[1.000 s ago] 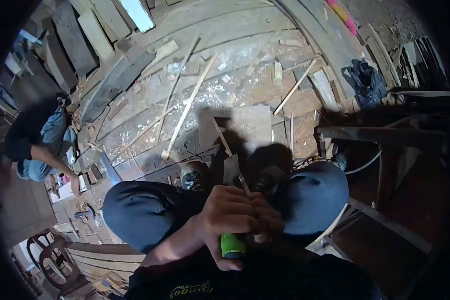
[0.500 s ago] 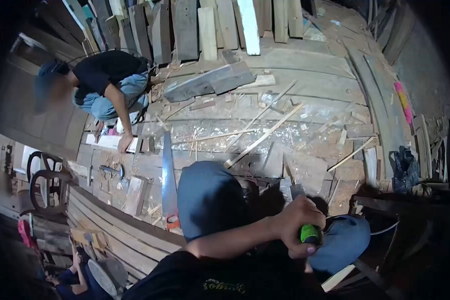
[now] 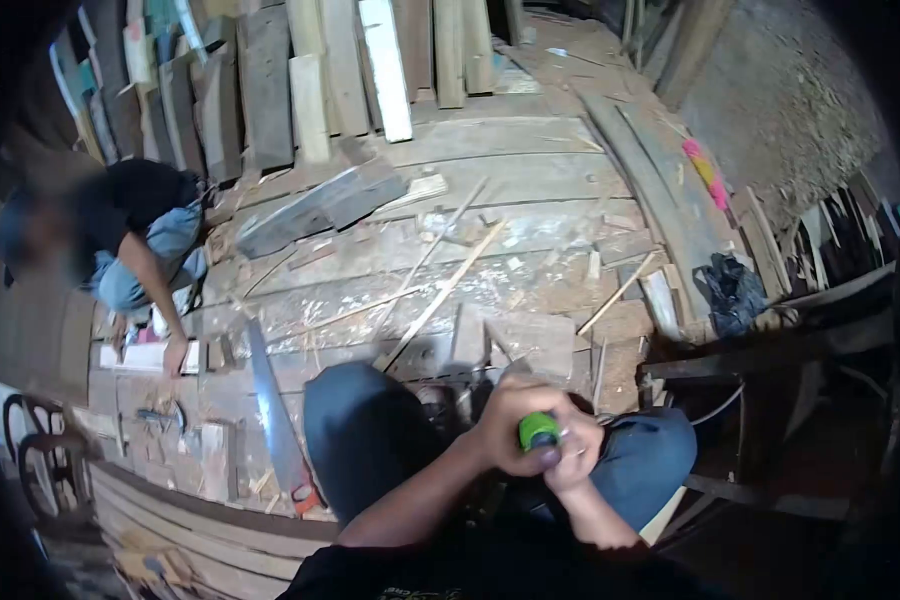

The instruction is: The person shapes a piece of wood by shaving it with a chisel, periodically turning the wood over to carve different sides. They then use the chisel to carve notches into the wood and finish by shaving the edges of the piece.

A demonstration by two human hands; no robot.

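Note:
My left hand [image 3: 505,425] is wrapped around the handle of a tool with a bright green and black end [image 3: 539,430]. The end points up toward me; the tool's working part is hidden below my fist. Curled fingers of my right hand [image 3: 576,455] close on the same handle from the right. Both hands are together between my bent knees, above the plank floor. Left of my knee lies a handsaw [image 3: 275,405] with a red handle, out of my grip.
A crouching co-worker [image 3: 145,240] at left presses a hand on a pale board [image 3: 135,357]. Thick timber [image 3: 320,205] and thin strips [image 3: 450,290] lie on the floor [image 3: 530,170]. Upright planks [image 3: 265,90] line the back. A black plastic bag [image 3: 728,295] sits at right.
My right hand has come into view and joined my left at the green-ended handle. My view has turned to the right, so the surroundings appear shifted left.

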